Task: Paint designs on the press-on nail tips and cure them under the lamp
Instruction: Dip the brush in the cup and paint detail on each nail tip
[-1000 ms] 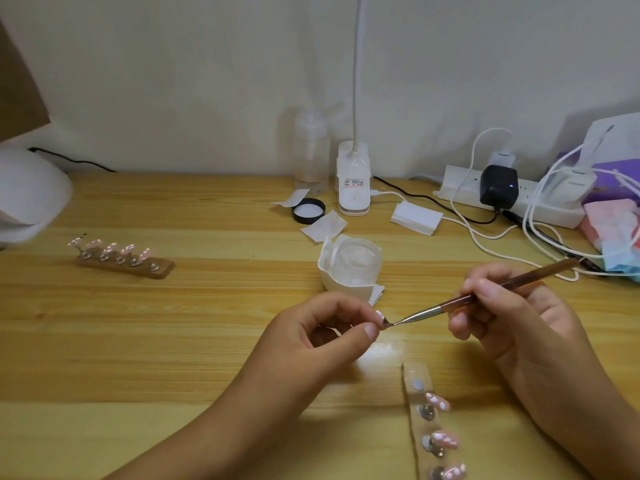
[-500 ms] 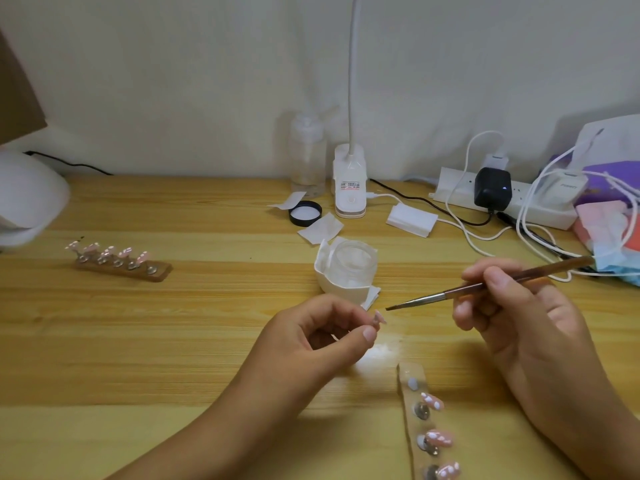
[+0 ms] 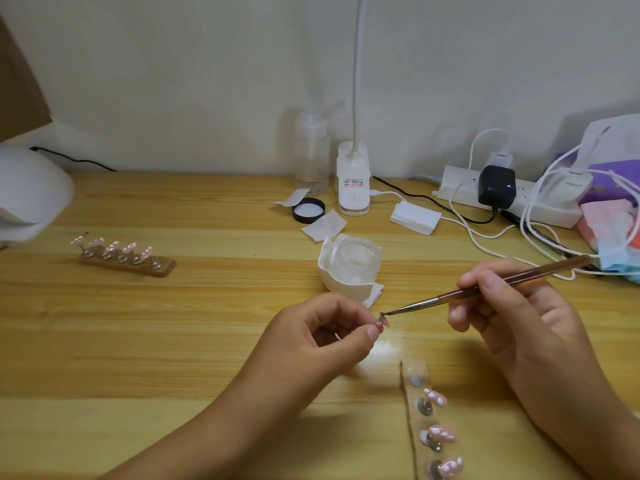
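One small nail tip [image 3: 383,320] is pinched between the thumb and forefinger of the left hand [image 3: 322,337], which holds it just above the wooden table [image 3: 173,341], a little right of the middle of the scene. Whether the fingers grip the tip itself or a stand under it is too small to tell. The fine metal point of a brush [image 3: 485,287] meets the tip's far edge. The right hand [image 3: 512,313] grips the brush like a pen, fingers curled round the shaft, and the brown handle slants up toward the far right.

Near and to the right of the hands lies a clear holder strip [image 3: 412,424] with metal discs, running toward the near edge. Three painted tips [image 3: 443,434], pink with white marks, stand along it.

Just beyond the hands is a glass jar [image 3: 358,258] wrapped in white paper. Farther off lie a black lid [image 3: 308,210] and white square pads [image 3: 324,225]. A clear bottle [image 3: 310,154] stands just left of the base of a desk lamp [image 3: 353,183], whose white neck rises out of view.

At the far right a power strip [image 3: 457,183] carries a black adapter [image 3: 496,187] and white cables. On the left, well apart from the hands, a brown holder [image 3: 138,265] bears a row of pink tips. Beyond it, at the left edge, sits the white curing lamp [image 3: 31,192], partly cut off.
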Demonstrator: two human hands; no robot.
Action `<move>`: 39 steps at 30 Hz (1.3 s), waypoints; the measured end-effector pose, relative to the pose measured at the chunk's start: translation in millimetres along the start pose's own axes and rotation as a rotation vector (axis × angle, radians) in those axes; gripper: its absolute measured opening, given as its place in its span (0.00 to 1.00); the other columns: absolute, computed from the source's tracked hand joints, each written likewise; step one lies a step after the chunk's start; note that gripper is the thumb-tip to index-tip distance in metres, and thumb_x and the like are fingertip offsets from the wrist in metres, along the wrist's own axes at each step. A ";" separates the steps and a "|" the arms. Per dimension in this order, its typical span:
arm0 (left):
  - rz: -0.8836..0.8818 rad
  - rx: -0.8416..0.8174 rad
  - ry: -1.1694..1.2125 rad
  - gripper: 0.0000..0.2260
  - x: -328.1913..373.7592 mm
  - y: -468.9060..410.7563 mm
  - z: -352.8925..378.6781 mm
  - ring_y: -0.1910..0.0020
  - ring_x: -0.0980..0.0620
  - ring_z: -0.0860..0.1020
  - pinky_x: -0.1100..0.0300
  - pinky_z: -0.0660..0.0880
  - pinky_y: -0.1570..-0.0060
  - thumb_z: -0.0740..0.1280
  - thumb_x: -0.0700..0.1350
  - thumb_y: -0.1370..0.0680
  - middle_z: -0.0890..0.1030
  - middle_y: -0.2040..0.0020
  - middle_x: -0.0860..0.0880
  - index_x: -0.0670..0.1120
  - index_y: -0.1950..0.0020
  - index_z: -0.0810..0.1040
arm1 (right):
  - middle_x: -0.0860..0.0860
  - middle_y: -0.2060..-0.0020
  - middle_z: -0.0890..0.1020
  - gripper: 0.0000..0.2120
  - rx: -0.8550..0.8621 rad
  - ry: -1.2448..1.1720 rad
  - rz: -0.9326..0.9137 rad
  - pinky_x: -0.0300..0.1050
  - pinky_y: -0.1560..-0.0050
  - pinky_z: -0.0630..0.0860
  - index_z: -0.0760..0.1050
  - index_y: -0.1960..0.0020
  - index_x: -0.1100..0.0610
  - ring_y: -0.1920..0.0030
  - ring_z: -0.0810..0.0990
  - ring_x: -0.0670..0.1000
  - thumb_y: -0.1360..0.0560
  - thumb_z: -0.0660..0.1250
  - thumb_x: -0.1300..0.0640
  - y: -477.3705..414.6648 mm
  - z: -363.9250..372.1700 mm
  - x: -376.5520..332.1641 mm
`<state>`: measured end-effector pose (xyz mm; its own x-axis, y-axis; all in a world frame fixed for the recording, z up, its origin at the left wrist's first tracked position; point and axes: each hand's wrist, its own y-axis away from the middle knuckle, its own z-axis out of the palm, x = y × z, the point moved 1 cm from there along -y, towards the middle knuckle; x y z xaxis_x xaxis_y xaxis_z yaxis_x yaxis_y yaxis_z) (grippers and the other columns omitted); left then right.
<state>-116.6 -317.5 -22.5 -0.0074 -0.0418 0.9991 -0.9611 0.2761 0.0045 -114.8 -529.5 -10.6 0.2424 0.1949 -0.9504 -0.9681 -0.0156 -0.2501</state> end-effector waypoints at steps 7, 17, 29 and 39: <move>-0.005 0.000 0.008 0.02 -0.3 0.5 1.4 0.65 0.59 0.75 0.69 0.72 0.65 0.71 0.49 0.31 0.82 0.64 0.56 0.55 0.61 0.83 | 0.51 0.68 0.79 0.18 -0.037 0.021 0.009 0.38 0.61 0.78 0.81 0.58 0.51 0.67 0.78 0.48 0.35 0.76 0.37 -0.4 -1.2 2.7; 0.075 0.015 -0.002 0.03 -3.6 -2.4 0.2 0.56 0.60 0.76 0.72 0.72 0.57 0.71 0.52 0.29 0.83 0.54 0.58 0.55 0.57 0.83 | 0.50 0.66 0.79 0.14 -0.060 -0.020 0.041 0.37 0.65 0.76 0.81 0.60 0.51 0.69 0.77 0.47 0.34 0.77 0.41 -1.0 -2.9 3.6; 0.066 -0.003 -0.009 0.05 -4.6 -1.6 0.3 0.47 0.47 0.80 0.68 0.74 0.51 0.70 0.51 0.27 0.85 0.50 0.56 0.58 0.53 0.84 | 0.50 0.64 0.82 0.14 -0.002 -0.061 0.012 0.38 0.60 0.78 0.83 0.55 0.51 0.64 0.80 0.47 0.32 0.74 0.41 -3.7 -6.0 3.6; 0.040 -0.012 0.008 0.04 -1.2 -0.1 0.4 0.54 0.59 0.80 0.72 0.74 0.55 0.72 0.52 0.28 0.86 0.53 0.56 0.57 0.54 0.85 | 0.54 0.69 0.80 0.19 -0.027 -0.037 0.028 0.38 0.61 0.78 0.83 0.57 0.52 0.66 0.79 0.49 0.36 0.77 0.38 -2.4 -3.3 2.4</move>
<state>-116.7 -317.8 -23.7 -0.0434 -0.0224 0.9988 -0.9567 0.2889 -0.0351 -111.7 -532.2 -12.9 0.2118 0.2301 -0.9498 -0.9724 -0.0476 -0.2284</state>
